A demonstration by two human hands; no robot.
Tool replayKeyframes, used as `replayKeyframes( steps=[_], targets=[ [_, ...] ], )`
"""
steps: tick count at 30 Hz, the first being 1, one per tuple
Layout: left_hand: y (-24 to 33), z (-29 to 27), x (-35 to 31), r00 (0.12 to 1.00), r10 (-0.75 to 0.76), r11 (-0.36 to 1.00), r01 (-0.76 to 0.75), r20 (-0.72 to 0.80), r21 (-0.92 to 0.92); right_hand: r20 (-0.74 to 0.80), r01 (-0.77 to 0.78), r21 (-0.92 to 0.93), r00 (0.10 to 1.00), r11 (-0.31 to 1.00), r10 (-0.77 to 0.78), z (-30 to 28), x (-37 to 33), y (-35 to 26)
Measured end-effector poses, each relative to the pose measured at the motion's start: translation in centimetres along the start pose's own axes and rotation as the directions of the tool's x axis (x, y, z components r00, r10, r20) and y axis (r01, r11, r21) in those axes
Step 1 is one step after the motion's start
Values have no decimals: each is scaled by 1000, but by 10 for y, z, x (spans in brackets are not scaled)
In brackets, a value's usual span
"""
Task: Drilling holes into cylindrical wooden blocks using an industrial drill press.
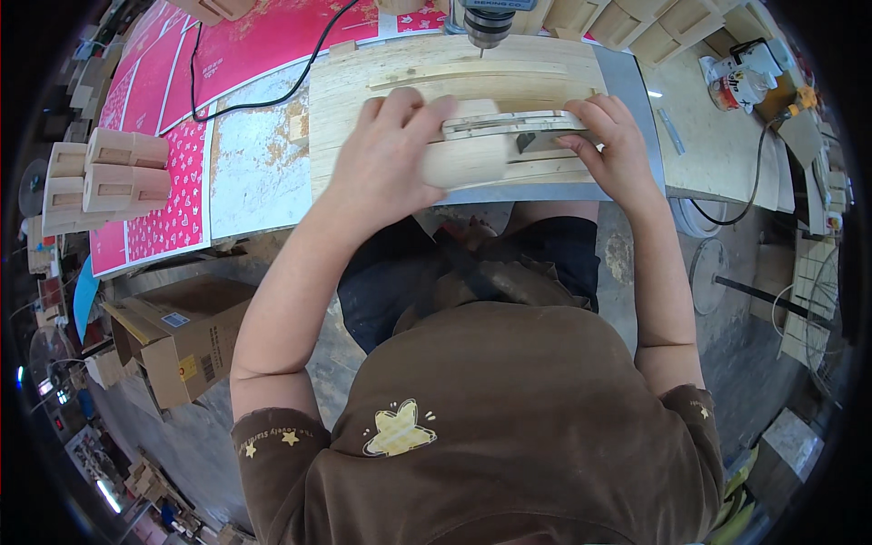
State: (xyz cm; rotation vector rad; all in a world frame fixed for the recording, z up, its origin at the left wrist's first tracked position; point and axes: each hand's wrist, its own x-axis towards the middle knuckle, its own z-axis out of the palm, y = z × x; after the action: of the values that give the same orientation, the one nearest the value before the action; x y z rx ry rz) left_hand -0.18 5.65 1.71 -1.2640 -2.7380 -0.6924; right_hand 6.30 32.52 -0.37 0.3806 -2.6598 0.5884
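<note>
My left hand (391,154) is closed round a pale wooden block (465,163) with a rounded side, over the front of a wooden work board (350,86). A long, flat, whitish strip (518,123) with dark marks lies along the block and reaches across to my right hand (619,145). My right thumb and fingers pinch the strip's right end. Below the strip a small dark, pointed part shows; its kind is unclear. Just beyond my hands hangs a drill chuck (488,27) with a thin bit pointing down at the board.
Several rounded wooden blocks (127,173) are stacked at the left on a pink sheet (245,59), crossed by a black cable (300,84). More wooden pieces (668,27) stand at the back right, near a white jar (740,89) and a blue pen (671,132). A cardboard box (195,345) sits on the floor.
</note>
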Motion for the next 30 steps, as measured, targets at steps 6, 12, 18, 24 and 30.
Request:
replayKeyframes(
  steps=[6, 12, 18, 24, 30],
  targets=[
    [3, 50, 1, 921, -176, 855, -33, -349, -518, -63, -49, -30, 997, 998, 47, 4, 3, 6],
    [-20, 84, -5, 871, -256, 895, 51, -419, -442, -114, -77, -72, 991, 994, 69, 15, 27, 25],
    [-40, 81, 3, 853, -272, 962, 250, -445, -109, -165, -28, -70, 986, 997, 16, 34, 46, 18],
    [-58, 75, -5, 870, -272, 962, 246, -412, -117, -126, -103, 392, 978, 914, 164, 26, 50, 14],
    [-56, 75, -2, 870, -252, 968, 220, -424, -123, -628, 113, 455, 744, 883, 228, -77, 127, 36]
  ],
)
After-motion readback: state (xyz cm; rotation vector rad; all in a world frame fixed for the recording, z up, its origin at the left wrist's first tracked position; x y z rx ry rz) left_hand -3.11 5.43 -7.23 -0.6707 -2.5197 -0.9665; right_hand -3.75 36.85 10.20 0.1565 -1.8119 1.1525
